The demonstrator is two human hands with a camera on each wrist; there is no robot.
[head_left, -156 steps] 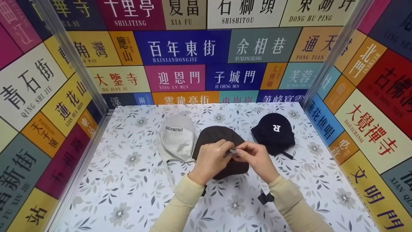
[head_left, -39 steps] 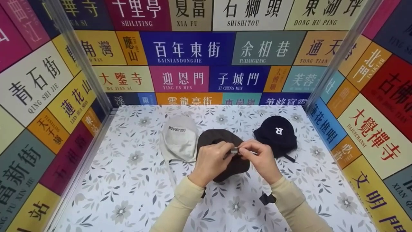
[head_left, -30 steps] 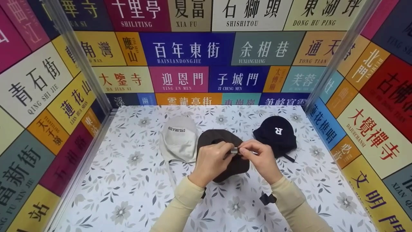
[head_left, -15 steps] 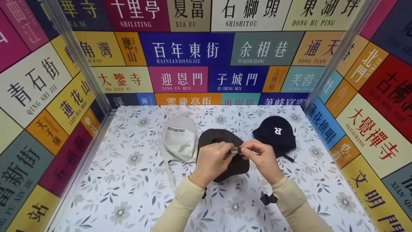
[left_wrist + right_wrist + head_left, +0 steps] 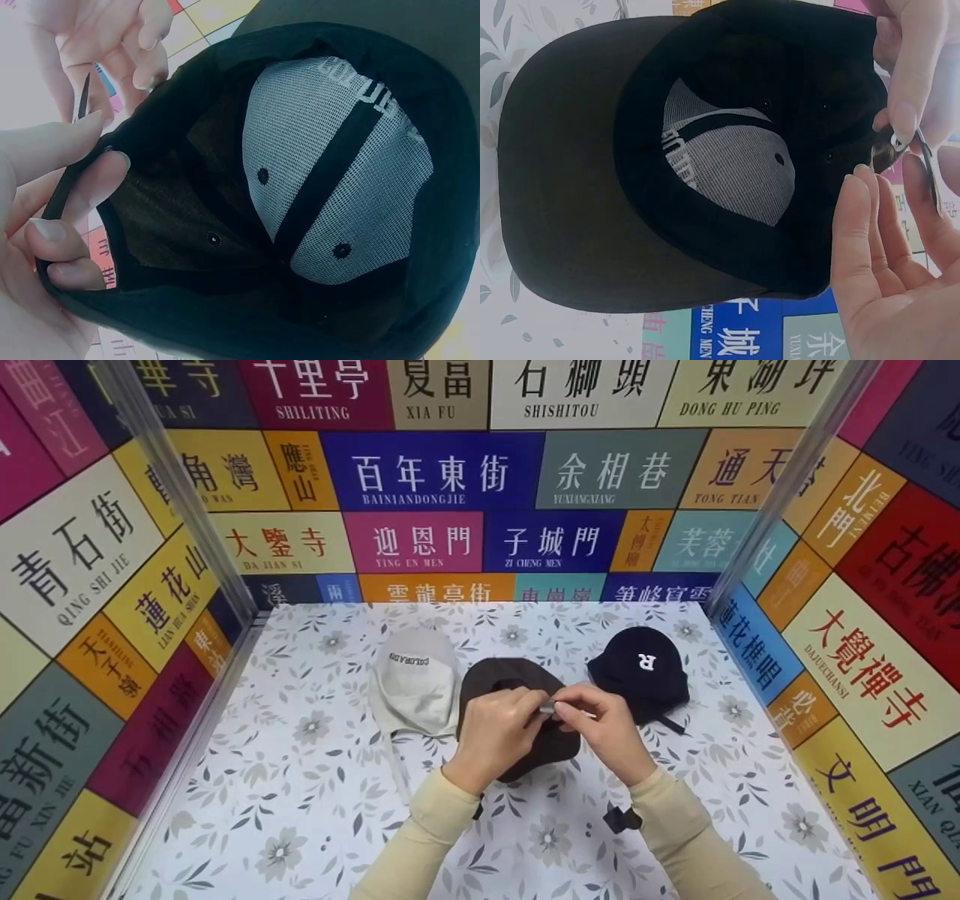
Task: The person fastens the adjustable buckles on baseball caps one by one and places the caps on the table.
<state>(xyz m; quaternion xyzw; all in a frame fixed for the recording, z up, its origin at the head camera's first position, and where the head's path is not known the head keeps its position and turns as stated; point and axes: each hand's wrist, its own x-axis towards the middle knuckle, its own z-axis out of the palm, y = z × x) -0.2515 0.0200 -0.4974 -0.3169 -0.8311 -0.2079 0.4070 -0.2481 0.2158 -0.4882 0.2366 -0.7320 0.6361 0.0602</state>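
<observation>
The dark brown baseball cap (image 5: pixel 510 669) lies crown down, its opening up, in the middle of the table; its brim (image 5: pixel 562 165) and white mesh lining (image 5: pixel 341 187) show in the wrist views. My left hand (image 5: pixel 499 731) pinches the back strap between thumb and fingers, beside a small metal buckle (image 5: pixel 547 708). In the left wrist view the buckle's thin flap (image 5: pixel 82 97) sticks up from the strap. Thumb and fingertips of my right hand (image 5: pixel 604 727) pinch at the buckle from the other side. Fingers hide part of the strap.
Left of the brown cap lies a light grey cap (image 5: pixel 416 682) marked COLORADO, its strap trailing forward. To the right sits a black cap (image 5: pixel 637 671) with a white R. Sign-printed panels (image 5: pixel 427 472) wall in the flower-patterned table (image 5: pixel 300 780) at the back and sides.
The buckle has tilted slightly and shows less shine between my fingers. My right fingertips have shifted slightly left toward the left hand. The caps stay in place; the view moves a little.
</observation>
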